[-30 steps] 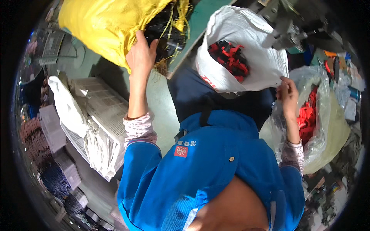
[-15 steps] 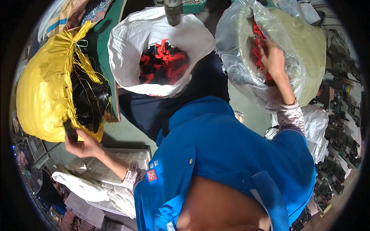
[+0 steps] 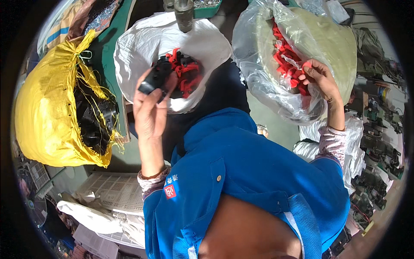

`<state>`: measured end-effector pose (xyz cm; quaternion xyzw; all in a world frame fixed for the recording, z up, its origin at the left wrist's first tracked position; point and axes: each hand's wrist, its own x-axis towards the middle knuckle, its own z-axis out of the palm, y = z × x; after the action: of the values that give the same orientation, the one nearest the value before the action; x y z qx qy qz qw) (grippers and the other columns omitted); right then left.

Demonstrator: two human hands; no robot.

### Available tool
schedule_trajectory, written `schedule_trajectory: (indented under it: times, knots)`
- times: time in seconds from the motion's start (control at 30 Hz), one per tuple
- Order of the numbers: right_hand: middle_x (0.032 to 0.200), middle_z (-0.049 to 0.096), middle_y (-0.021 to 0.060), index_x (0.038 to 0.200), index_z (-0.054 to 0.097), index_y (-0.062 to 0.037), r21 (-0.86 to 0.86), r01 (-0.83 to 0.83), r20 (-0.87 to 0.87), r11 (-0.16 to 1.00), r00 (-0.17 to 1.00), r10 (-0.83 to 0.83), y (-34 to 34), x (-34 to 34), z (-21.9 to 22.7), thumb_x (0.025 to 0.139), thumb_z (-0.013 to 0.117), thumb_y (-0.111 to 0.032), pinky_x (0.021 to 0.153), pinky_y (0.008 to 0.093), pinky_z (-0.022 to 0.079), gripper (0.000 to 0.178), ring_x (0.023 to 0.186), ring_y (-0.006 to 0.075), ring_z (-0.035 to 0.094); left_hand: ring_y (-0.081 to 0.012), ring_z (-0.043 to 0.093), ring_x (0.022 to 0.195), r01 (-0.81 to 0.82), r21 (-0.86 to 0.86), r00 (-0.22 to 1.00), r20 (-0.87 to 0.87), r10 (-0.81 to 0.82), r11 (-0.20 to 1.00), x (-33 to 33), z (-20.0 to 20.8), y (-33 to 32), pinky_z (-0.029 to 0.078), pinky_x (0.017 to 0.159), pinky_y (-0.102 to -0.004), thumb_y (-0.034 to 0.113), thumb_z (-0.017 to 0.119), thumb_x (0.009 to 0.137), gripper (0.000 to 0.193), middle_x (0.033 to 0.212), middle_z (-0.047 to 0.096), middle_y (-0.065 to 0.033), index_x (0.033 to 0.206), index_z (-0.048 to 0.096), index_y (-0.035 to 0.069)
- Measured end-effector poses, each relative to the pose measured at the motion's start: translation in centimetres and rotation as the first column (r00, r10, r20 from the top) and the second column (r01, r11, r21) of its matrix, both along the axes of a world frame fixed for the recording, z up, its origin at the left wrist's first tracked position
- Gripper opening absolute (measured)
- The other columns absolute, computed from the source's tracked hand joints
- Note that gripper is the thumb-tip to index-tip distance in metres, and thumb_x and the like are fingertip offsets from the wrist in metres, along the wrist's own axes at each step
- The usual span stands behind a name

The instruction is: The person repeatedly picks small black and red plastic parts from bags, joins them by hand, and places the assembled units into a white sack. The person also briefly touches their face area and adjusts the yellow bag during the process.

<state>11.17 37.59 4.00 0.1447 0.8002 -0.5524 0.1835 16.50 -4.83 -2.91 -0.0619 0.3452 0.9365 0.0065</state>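
Observation:
My left hand [image 3: 151,108] grips a black plastic part [image 3: 156,78] over the near left rim of a white woven sack [image 3: 138,47]. Inside that sack lie red and black pieces [image 3: 185,73] in a heap. On the right, my right hand [image 3: 322,80] pinches a small red plastic piece [image 3: 307,64] at the edge of a clear plastic bag [image 3: 254,82]. More red plastic pieces [image 3: 288,60] fill the opening of this bag. A yellow woven sack [image 3: 45,108] at the left holds black plastic parts [image 3: 92,116].
A grey metal cylinder [image 3: 184,17] stands at the far rim of the white sack, near a green tray [image 3: 208,9] of small metal bits. White perforated crates [image 3: 112,190] lie at the lower left. White plastic bags [image 3: 308,146] rest below the clear bag.
My left hand has carried the black part from the yellow sack to the white sack. My right hand has drawn back from the heap of red pieces, holding one.

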Motion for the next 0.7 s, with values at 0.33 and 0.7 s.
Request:
schedule_trajectory:
  times: [0.33, 0.7]
  knots:
    - [0.064, 0.056, 0.004, 0.076, 0.052, -0.0038, 0.536, 0.066, -0.28, 0.842, 0.955, 0.103, 0.5, -1.7, -5.0, 0.08, 0.067, -0.018, 0.057, 0.028, 0.043, 0.022, 0.058, 0.0115, 0.053, -0.0281, 0.059, 0.094, 0.19, 0.145, 0.98, 0.031, -0.197, 0.971, -0.4, -2.2, 2.4, 0.047, 0.086, -0.04, 0.021, 0.051, 0.092, 0.023, 0.104, 0.058, -0.0182, 0.102, 0.053, 0.0]
    - [0.076, 0.064, 0.0023, 0.089, 0.065, 0.0005, 0.48, 0.298, -0.718, 0.825, 0.674, 0.174, 1.3, -1.8, -7.0, 0.085, 0.063, -0.015, 0.064, 0.0264, 0.045, 0.016, 0.066, 0.0111, 0.053, -0.0176, 0.06, 0.079, 0.43, -0.007, 0.889, 0.179, -0.422, 0.903, -0.6, -2.5, 7.3, 0.045, 0.075, -0.0277, 0.02, 0.042, 0.091, 0.028, 0.083, 0.063, -0.0124, 0.079, 0.059, 0.0]
